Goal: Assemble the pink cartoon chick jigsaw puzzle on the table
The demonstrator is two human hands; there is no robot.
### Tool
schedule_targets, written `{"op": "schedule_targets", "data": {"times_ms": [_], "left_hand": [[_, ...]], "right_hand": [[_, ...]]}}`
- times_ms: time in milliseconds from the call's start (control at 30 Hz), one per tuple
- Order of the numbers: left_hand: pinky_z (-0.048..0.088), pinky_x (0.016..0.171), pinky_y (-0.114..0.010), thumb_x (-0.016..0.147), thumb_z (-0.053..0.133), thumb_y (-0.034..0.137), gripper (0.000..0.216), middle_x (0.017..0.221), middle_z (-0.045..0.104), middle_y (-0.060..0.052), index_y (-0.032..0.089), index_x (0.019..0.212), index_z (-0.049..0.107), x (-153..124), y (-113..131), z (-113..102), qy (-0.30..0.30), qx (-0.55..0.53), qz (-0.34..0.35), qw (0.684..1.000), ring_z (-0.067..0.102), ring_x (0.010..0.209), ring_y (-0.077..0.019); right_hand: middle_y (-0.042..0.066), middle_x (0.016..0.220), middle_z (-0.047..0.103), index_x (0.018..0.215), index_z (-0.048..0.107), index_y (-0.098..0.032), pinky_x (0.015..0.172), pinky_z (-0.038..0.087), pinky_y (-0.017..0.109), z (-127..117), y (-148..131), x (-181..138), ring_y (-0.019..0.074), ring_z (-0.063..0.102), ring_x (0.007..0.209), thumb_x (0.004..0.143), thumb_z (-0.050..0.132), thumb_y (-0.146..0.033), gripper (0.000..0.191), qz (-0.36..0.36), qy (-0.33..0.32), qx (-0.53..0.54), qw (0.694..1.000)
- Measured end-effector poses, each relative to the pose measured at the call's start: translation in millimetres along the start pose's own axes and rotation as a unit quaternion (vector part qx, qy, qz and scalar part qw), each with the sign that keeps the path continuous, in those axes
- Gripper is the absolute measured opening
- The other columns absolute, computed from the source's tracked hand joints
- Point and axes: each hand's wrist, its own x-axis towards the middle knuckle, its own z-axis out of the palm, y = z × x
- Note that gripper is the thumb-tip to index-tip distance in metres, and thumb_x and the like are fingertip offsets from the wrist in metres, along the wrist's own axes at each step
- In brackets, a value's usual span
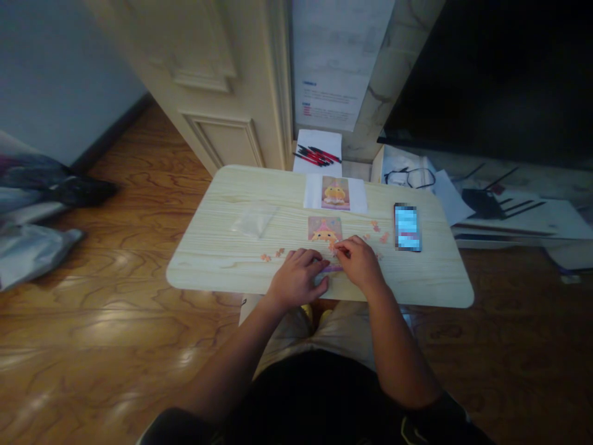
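The person's right hand [356,258] pinches, as far as this small view permits to see, a puzzle piece [332,246] at the lower edge of the partly assembled puzzle [324,228], which lies on the table [208,247]. The left hand [299,276] rests beside the puzzle's purple strip [332,269], its fingers loosely bent and thumb apart.

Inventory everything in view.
Table: one, pale, centre
Puzzle: one, pinkish, by hands
Loose pieces: several, orange, beside puzzle
Picture: one, pinkish, table's far edge
Plastic bag: one, clear, table left
Phone: one, dark, table right
Pens: several, red-black, beyond table
Papers: several, white, beyond table
Antennas: several, black, right shelf
Screen: one, black, upper right
Door: one, cream, upper left
Floor bags: count unclear, black and pale, left
Shirt: one, black, bottom
Left hand: one, bare, puzzle's left
Right hand: one, bare, puzzle's right
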Motion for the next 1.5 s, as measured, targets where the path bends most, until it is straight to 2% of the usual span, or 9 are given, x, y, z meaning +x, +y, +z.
{"op": "schedule_targets", "data": {"times_ms": [233,533,833,1000,1333,1500], "left_hand": [[0.045,0.099,-0.048,0.09,0.064,0.041,0.041,0.127,0.063,-0.01,0.027,0.128,0.07,0.0,2.1,-1.0,0.004,0.012,-0.01,1.0,0.057,0.115,-0.0297],[0.038,0.104,-0.055,0.087,0.066,0.059,0.061,0.148,0.051,-0.012,0.031,0.141,0.06,6.5,12.1,-5.5,0.003,0.076,-0.056,0.996,0.05,0.128,-0.0374],[0.038,0.103,-0.056,0.087,0.064,0.06,0.059,0.149,0.05,-0.012,0.033,0.139,0.062,6.3,10.3,-3.2,0.005,0.079,-0.06,0.995,0.049,0.128,-0.0379],[0.038,0.102,-0.056,0.087,0.063,0.061,0.06,0.149,0.05,-0.013,0.032,0.14,0.062,7.0,10.2,-3.6,-0.006,0.088,-0.06,0.994,0.049,0.128,-0.0382],[0.038,0.102,-0.056,0.087,0.063,0.061,0.06,0.145,0.052,-0.012,0.033,0.14,0.062,7.8,12.4,-5.2,-0.005,0.091,-0.065,0.994,0.05,0.125,-0.0376],[0.037,0.101,-0.056,0.088,0.061,0.062,0.06,0.146,0.052,-0.012,0.033,0.141,0.061,7.2,11.5,-4.2,-0.005,0.088,-0.063,0.994,0.049,0.127,-0.0374]], "right_hand": [[0.006,0.094,0.068,0.097,0.073,-0.021,0.083,0.049,0.032,-2.5,0.4,0.6,0.021,0.064,0.09,0.093,0.063,-0.017,0.011,0.009,0.028,-0.02,0.999],[0.004,0.09,0.068,0.091,0.07,-0.021,0.078,0.048,0.031,0.4,0.5,-3.5,0.0195,0.064,0.083,0.09,0.063,-0.017,0.008,0.04,0.035,-0.022,0.998],[0.003,0.085,0.067,0.086,0.067,-0.023,0.077,0.045,0.03,5.3,0.0,0.4,0.0192,0.063,0.081,0.089,0.065,-0.022,0.004,0.071,0.052,-0.057,0.995],[0.002,0.083,0.067,0.084,0.066,-0.023,0.075,0.044,0.03,7.3,0.3,2.1,0.0191,0.062,0.079,0.089,0.069,-0.03,0.009,0.081,0.045,-0.07,0.993],[0.001,0.081,0.068,0.082,0.067,-0.023,0.071,0.042,0.03,6.9,0.8,4.9,0.0188,0.061,0.077,0.088,0.07,-0.028,0.008,0.086,0.027,-0.068,0.994],[0.002,0.079,0.067,0.079,0.065,-0.023,0.072,0.042,0.031,4.2,1.8,1.7,0.0192,0.061,0.076,0.091,0.064,-0.026,0.012,0.083,0.043,-0.074,0.993]]}}
